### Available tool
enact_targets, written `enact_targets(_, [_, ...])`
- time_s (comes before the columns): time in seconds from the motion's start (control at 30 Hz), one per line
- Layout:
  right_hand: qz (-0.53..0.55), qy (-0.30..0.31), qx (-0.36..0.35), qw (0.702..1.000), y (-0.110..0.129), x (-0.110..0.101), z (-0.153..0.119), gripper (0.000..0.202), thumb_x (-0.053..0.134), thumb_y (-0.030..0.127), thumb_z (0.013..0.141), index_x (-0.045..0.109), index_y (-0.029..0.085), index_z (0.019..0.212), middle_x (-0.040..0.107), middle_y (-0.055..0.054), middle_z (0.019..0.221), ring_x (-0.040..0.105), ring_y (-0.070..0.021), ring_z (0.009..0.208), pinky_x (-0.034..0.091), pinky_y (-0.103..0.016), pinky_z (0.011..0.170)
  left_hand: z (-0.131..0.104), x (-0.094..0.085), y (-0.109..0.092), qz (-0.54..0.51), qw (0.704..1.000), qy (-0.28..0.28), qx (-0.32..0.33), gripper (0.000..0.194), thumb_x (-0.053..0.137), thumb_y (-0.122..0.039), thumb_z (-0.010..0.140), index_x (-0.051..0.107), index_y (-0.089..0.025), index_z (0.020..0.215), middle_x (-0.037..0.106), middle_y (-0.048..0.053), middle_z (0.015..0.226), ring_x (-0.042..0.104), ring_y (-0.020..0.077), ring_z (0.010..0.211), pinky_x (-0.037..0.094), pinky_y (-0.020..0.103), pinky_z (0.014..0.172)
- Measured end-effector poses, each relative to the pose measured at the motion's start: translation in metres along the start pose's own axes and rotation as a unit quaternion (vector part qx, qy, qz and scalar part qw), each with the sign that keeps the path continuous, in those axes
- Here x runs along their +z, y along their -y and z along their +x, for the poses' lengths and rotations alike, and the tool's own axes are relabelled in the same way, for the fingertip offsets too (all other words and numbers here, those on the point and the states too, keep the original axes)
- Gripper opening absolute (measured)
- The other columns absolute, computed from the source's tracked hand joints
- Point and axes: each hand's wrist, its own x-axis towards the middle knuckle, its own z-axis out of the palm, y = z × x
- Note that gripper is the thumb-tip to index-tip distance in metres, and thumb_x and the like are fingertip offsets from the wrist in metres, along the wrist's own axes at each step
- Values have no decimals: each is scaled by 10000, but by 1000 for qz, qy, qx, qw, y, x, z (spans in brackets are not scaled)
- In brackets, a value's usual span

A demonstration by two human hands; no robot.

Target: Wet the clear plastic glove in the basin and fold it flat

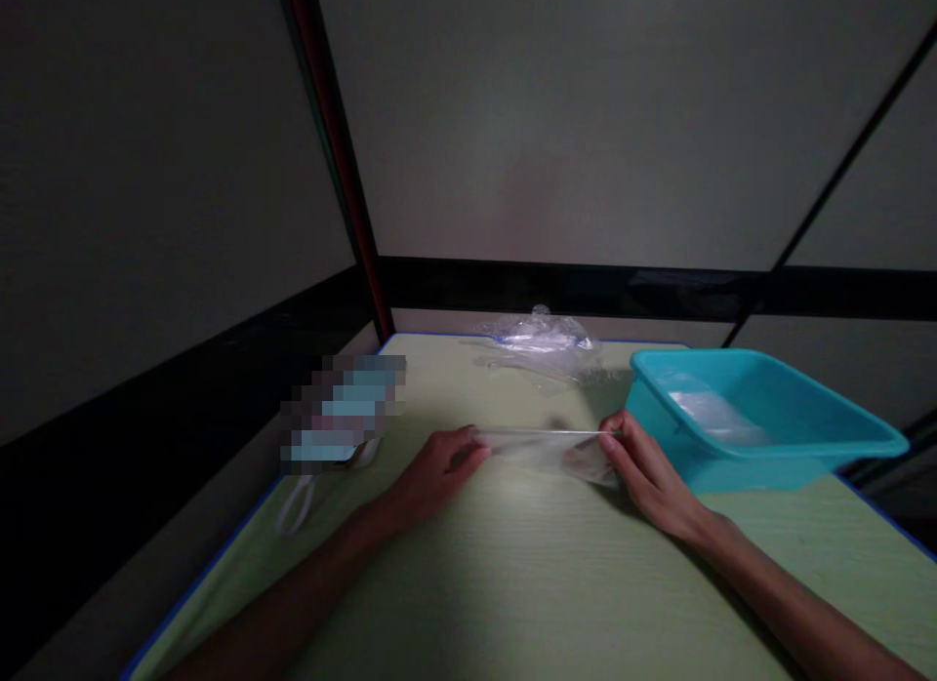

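A clear plastic bag [538, 449] is stretched between my two hands above the table, its upper edge pulled straight. My left hand [439, 468] pinches one end between thumb and fingers. At the other end my right hand [648, 468] grips the corner, with some fingers showing through the film. Just beyond my right hand stands a turquoise plastic basin [776, 471], holding flat clear plastic [713, 416] that looks like more bags.
The pale wooden table [512, 583] has a blue edge. Crumpled clear plastic [546, 344] lies at its far side. On the left is a phone-like object [344, 408], blurred out, with a white strap loop [297, 503]. Walls rise behind and to the left.
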Motion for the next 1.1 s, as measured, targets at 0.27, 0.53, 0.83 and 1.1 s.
enact_targets(0.27, [263, 13, 142, 954, 6, 11, 3, 223, 343, 442, 834, 339, 224, 789, 443, 63, 557, 434, -78, 406, 329, -177, 352, -4, 4, -9, -257, 959, 56, -102, 251, 375, -443, 788, 370, -193, 766, 527, -41, 628, 516, 96, 418, 344, 182, 363])
enact_targets(0.53, [345, 98, 263, 896, 5, 21, 9, 207, 392, 396, 802, 292, 221, 757, 533, 71, 496, 509, -94, 313, 230, -124, 236, 6, 4, 3, -165, 972, 25, -165, 215, 381, -367, 739, 382, -172, 648, 390, -73, 472, 350, 55, 314, 249, 164, 300])
enact_targets(0.83, [191, 163, 246, 936, 3, 14, 8, 179, 409, 287, 759, 376, 178, 619, 463, 91, 391, 378, -33, 222, 207, -113, 212, 22, -8, 6, 112, 991, 54, -54, 144, 373, -205, 664, 417, -157, 535, 436, -29, 558, 438, 117, 556, 327, 206, 489])
enact_targets(1.1, [257, 405, 272, 834, 14, -1, 0, 136, 425, 250, 742, 503, 139, 727, 590, 25, 485, 417, -26, 257, 211, -102, 226, 56, -1, -5, 221, 974, 40, 17, 80, 415, -159, 700, 474, -164, 647, 494, 12, 732, 458, 161, 765, 356, 261, 725])
